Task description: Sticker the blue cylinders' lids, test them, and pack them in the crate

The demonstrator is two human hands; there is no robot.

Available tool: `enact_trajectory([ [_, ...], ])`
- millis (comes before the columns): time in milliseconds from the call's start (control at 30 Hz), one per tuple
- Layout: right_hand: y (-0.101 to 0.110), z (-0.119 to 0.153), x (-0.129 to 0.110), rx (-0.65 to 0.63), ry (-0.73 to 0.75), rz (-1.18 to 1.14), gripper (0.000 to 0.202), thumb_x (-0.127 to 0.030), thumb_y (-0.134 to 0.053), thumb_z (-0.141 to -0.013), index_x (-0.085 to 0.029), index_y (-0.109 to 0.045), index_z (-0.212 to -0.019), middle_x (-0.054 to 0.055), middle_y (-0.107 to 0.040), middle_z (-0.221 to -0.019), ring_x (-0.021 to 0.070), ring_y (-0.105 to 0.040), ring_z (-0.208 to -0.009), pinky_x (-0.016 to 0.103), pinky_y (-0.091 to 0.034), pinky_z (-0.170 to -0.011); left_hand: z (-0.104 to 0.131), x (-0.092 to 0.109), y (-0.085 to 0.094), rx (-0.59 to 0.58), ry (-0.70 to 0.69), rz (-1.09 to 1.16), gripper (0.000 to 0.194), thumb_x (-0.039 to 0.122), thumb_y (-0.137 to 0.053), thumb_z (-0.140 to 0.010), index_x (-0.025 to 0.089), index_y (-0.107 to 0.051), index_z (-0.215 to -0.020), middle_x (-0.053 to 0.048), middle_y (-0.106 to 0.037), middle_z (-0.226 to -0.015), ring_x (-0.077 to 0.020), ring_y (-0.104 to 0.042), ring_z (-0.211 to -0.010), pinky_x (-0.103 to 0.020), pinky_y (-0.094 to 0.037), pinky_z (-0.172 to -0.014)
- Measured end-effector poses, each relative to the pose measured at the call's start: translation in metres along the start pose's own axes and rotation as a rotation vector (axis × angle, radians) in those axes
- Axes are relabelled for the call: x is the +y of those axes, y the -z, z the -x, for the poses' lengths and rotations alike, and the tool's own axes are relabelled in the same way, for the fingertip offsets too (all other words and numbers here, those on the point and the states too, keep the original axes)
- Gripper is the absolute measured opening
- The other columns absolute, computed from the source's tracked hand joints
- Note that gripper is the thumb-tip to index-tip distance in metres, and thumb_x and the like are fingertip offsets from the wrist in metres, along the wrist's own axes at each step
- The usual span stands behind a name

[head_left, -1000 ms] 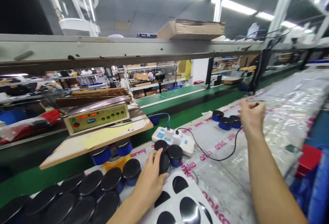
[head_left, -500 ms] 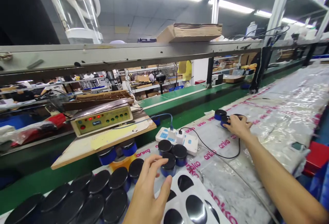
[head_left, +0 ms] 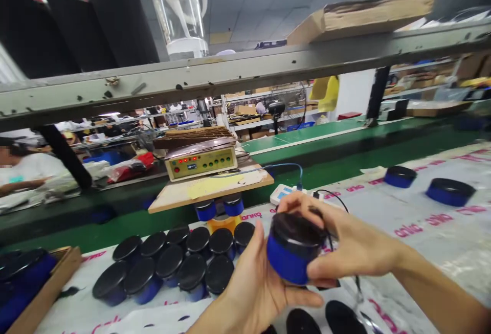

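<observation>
A blue cylindrical piece with a black top (head_left: 293,247) is tilted up in front of me. My right hand (head_left: 345,239) grips it from the right, thumb low on its side and fingers behind the top. Under and left of it, my left hand (head_left: 261,277) is spread with the palm up, against or very near its side. Several similar black-topped blue pieces (head_left: 192,272) stand grouped on the plastic-covered bench at the left. Below my hands lies a white sheet with black discs (head_left: 303,321), partly hidden.
A control box (head_left: 201,162) rests on a wooden board (head_left: 164,198). Behind my hands is a white power strip (head_left: 278,193) with cables. Two pieces (head_left: 450,192) stand at the right. A cardboard box (head_left: 53,293) is at the lower left. A person (head_left: 34,165) sits far left.
My right hand has come back from the far right with a blue piece, up to my left hand. My left hand has turned palm up. The view has swung left.
</observation>
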State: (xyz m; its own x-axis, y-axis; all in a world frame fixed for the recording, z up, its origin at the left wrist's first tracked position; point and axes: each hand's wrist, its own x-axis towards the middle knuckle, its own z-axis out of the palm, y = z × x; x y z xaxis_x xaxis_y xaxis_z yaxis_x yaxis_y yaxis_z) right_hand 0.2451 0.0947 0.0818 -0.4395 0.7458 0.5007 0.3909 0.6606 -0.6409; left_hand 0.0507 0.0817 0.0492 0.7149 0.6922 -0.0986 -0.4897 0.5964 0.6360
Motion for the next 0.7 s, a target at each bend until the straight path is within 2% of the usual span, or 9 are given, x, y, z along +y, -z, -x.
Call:
enact_trajectory([
  [33, -0.013, -0.003, -0.005, -0.012, -0.016, -0.023, 0.049, -0.045, -0.075, -0.067, -0.022, -0.049, -0.103, 0.004, -0.058, -0.096, 0.0171, -0.060, -0.083, 0.025, -0.051, -0.064, 0.001, 0.004, 0.000, -0.008, -0.009, 0.044, 0.060, 0.054, -0.027, -0.095, 0.008, -0.060, -0.114, -0.015, -0.069, -0.098, -0.0188, -0.071, -0.074, -0.023, -0.056, -0.060],
  [100, -0.030, -0.003, -0.008, 0.035, -0.117, -0.025, 0.035, -0.042, -0.066, -0.078, -0.022, -0.046, -0.098, 0.000, -0.053, -0.081, 0.0128, -0.054, -0.067, 0.022, -0.047, -0.054, 0.001, 0.013, 0.001, 0.053, -0.090, 0.111, 0.049, 0.047, -0.035, -0.096, 0.009, -0.065, -0.105, -0.012, -0.072, -0.096, -0.0157, -0.070, -0.073, -0.024, -0.057, -0.066],
  [167, -0.036, 0.002, -0.006, 0.105, -0.184, 0.021, 0.024, -0.044, -0.048, -0.090, -0.022, -0.043, -0.085, -0.003, -0.047, -0.068, 0.0108, -0.045, -0.055, 0.022, -0.041, -0.048, 0.000, 0.020, 0.004, 0.160, -0.177, 0.113, 0.037, 0.041, -0.048, -0.092, 0.009, -0.067, -0.098, -0.010, -0.072, -0.096, -0.0189, -0.070, -0.081, -0.029, -0.057, -0.077],
  [200, -0.037, 0.005, -0.005, 0.111, -0.189, 0.037, 0.027, -0.043, -0.038, -0.095, -0.022, -0.041, -0.079, -0.003, -0.046, -0.065, 0.0109, -0.043, -0.054, 0.022, -0.040, -0.048, 0.000, 0.022, 0.005, 0.216, -0.212, 0.091, 0.032, 0.037, -0.055, -0.089, 0.009, -0.068, -0.096, -0.011, -0.072, -0.096, -0.0212, -0.070, -0.085, -0.032, -0.055, -0.082],
  [267, -0.037, 0.012, -0.006, 0.073, -0.143, 0.040, 0.033, -0.037, -0.026, -0.099, -0.021, -0.044, -0.076, -0.001, -0.052, -0.067, 0.0121, -0.048, -0.058, 0.023, -0.043, -0.054, 0.000, 0.023, 0.008, 0.296, -0.246, 0.031, 0.024, 0.030, -0.063, -0.083, 0.008, -0.068, -0.093, -0.012, -0.072, -0.095, -0.0234, -0.069, -0.088, -0.034, -0.053, -0.086],
  [367, -0.040, 0.018, -0.007, 0.061, -0.034, 0.099, 0.029, -0.032, -0.031, -0.099, -0.022, -0.053, -0.082, 0.000, -0.058, -0.071, 0.0133, -0.056, -0.066, 0.022, -0.044, -0.060, 0.001, 0.021, 0.012, 0.300, -0.273, -0.055, 0.022, 0.023, -0.071, -0.076, 0.011, -0.068, -0.094, -0.008, -0.071, -0.093, -0.0176, -0.067, -0.082, -0.027, -0.054, -0.078],
  [467, -0.044, 0.020, -0.003, 0.158, 0.092, 0.233, 0.025, -0.030, -0.039, -0.097, -0.021, -0.057, -0.082, -0.001, -0.057, -0.064, 0.0133, -0.056, -0.060, 0.023, -0.042, -0.056, 0.002, 0.020, 0.012, 0.259, -0.278, -0.159, 0.032, 0.023, -0.076, -0.071, 0.017, -0.065, -0.101, -0.003, -0.069, -0.093, -0.0112, -0.064, -0.079, -0.018, -0.050, -0.070],
  [567, -0.048, 0.020, 0.002, 0.255, 0.200, 0.363, 0.025, -0.025, -0.041, -0.096, -0.020, -0.056, -0.077, 0.000, -0.057, -0.064, 0.0131, -0.055, -0.057, 0.024, -0.039, -0.053, 0.002, 0.020, 0.012, 0.234, -0.288, -0.320, 0.042, 0.029, -0.077, -0.070, 0.019, -0.061, -0.107, -0.004, -0.066, -0.100, -0.0148, -0.061, -0.092, -0.020, -0.047, -0.077],
  [700, -0.050, 0.024, 0.004, 0.246, 0.240, 0.526, 0.021, -0.015, -0.042, -0.094, -0.017, -0.055, -0.078, 0.000, -0.054, -0.062, 0.0133, -0.051, -0.053, 0.027, -0.034, -0.050, 0.000, 0.018, 0.012, 0.367, -0.427, -0.632, 0.051, 0.048, -0.072, -0.071, 0.022, -0.054, -0.111, -0.004, -0.063, -0.102, -0.0187, -0.058, -0.097, -0.028, -0.044, -0.084],
])
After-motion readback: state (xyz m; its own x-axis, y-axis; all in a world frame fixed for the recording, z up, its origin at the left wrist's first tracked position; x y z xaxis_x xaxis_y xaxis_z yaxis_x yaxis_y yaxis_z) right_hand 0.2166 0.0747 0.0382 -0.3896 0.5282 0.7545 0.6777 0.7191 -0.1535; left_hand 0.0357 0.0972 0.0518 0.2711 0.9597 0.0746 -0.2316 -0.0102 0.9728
